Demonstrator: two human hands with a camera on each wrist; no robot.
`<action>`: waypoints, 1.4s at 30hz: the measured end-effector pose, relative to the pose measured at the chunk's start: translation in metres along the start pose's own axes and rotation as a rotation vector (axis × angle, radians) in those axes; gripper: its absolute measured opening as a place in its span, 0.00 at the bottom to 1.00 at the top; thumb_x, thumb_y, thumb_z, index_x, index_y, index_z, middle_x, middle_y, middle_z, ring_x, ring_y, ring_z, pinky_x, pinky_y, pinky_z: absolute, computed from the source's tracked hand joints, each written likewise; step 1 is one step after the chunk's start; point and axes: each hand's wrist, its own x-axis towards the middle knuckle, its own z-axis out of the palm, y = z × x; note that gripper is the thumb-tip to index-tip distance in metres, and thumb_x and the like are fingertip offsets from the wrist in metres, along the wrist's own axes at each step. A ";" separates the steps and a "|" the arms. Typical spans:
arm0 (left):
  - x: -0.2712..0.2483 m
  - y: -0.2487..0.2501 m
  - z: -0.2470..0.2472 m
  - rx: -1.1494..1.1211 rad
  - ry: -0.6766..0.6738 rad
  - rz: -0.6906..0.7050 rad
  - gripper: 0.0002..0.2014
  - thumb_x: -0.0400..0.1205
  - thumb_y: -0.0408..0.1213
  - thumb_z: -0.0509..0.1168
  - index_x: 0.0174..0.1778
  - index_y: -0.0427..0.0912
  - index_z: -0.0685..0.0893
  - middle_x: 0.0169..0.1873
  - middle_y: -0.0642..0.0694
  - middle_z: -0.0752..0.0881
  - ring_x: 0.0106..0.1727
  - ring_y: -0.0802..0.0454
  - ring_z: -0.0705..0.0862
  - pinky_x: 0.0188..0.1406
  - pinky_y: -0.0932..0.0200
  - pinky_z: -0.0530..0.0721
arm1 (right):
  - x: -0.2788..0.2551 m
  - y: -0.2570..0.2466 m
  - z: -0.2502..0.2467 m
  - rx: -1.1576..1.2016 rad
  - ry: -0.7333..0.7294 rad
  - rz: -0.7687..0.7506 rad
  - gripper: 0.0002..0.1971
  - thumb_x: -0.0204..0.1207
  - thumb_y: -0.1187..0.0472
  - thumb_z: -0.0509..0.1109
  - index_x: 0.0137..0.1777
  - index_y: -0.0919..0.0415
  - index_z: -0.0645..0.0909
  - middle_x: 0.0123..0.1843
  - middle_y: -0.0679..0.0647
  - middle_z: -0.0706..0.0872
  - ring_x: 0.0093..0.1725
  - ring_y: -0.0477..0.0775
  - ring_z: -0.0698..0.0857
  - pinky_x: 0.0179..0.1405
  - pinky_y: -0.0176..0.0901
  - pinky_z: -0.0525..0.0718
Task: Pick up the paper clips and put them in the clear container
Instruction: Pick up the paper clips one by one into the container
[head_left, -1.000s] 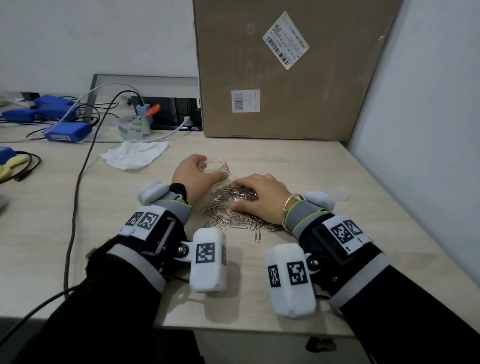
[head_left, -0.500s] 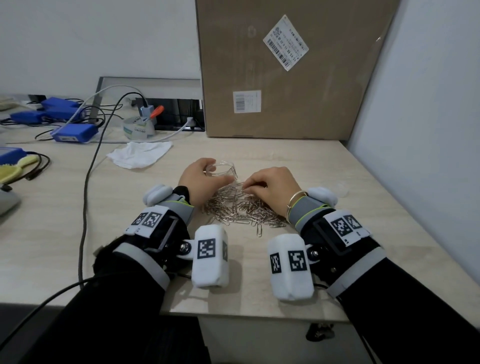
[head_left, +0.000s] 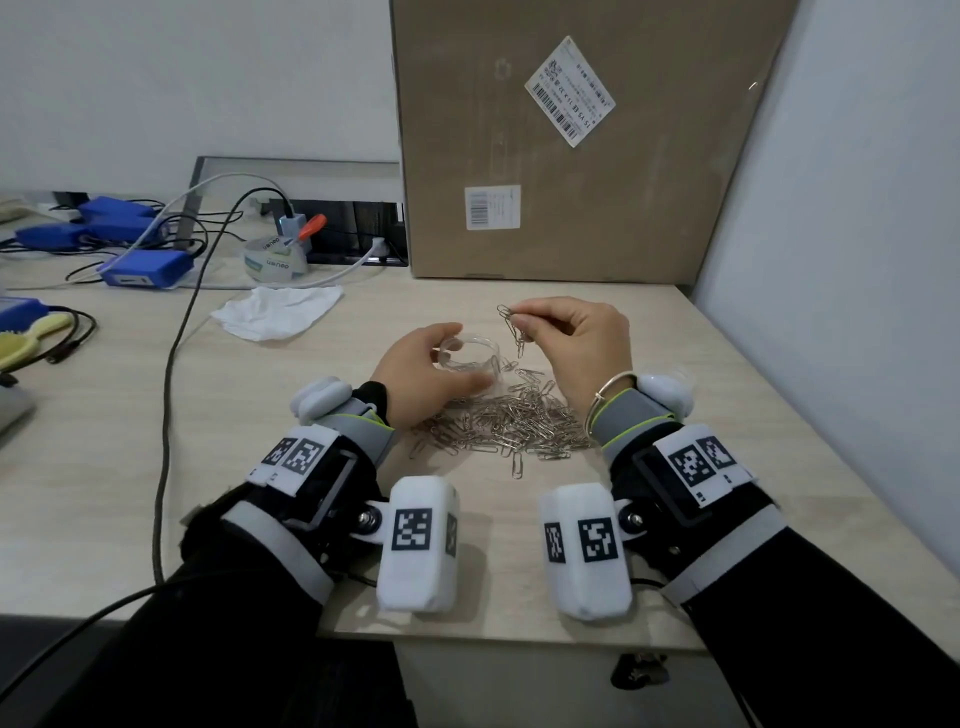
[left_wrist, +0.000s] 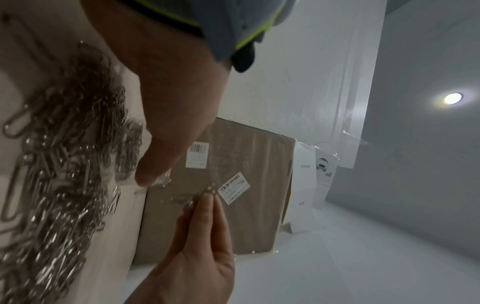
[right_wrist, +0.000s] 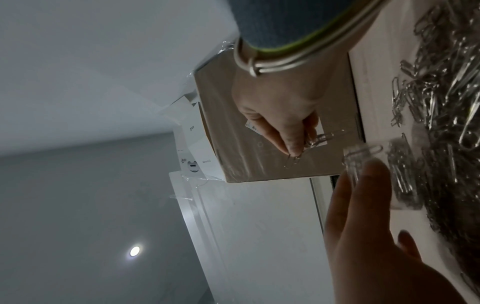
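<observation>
So from the head view, the person's left hand (head_left: 426, 370) curls around the clear container (head_left: 471, 356), which sits on the wooden desk (head_left: 649, 332) just behind the pile of paper clips (head_left: 511, 426). Right hand (head_left: 582, 340) is raised, pinching a few linked clips (head_left: 514, 327) that dangle just above the container's right edge. A cardboard box (head_left: 571, 156) stands at the back and a crumpled tissue (head_left: 275, 312) lies off to the left.

Left wrist view: thumb tip on the container rim (left_wrist: 162, 181), pile beside it, pretty blurry.

Right wrist view: fingertips (right_wrist: 293, 147) are closed tight on the clips, with the container (right_wrist: 363, 162) near them against the left hand's fingers.
</observation>
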 end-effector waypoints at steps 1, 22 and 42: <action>-0.001 0.002 0.002 0.006 -0.032 0.017 0.36 0.71 0.43 0.77 0.75 0.45 0.73 0.65 0.48 0.82 0.62 0.54 0.81 0.63 0.60 0.77 | 0.000 -0.001 0.001 0.022 -0.005 -0.005 0.05 0.67 0.66 0.77 0.43 0.58 0.90 0.33 0.46 0.88 0.32 0.36 0.84 0.42 0.29 0.83; 0.003 0.003 0.005 -0.038 0.082 0.012 0.36 0.71 0.46 0.77 0.74 0.43 0.73 0.65 0.47 0.82 0.60 0.52 0.82 0.64 0.54 0.80 | -0.001 0.008 -0.001 -0.390 -0.218 0.087 0.18 0.73 0.42 0.68 0.37 0.58 0.83 0.33 0.48 0.84 0.35 0.48 0.80 0.39 0.41 0.78; 0.001 0.005 0.008 0.038 -0.072 0.055 0.34 0.70 0.43 0.77 0.72 0.44 0.75 0.62 0.50 0.82 0.57 0.56 0.80 0.52 0.66 0.75 | -0.001 0.002 -0.001 -0.296 -0.237 -0.044 0.09 0.73 0.51 0.72 0.40 0.55 0.89 0.40 0.49 0.87 0.46 0.50 0.80 0.47 0.41 0.74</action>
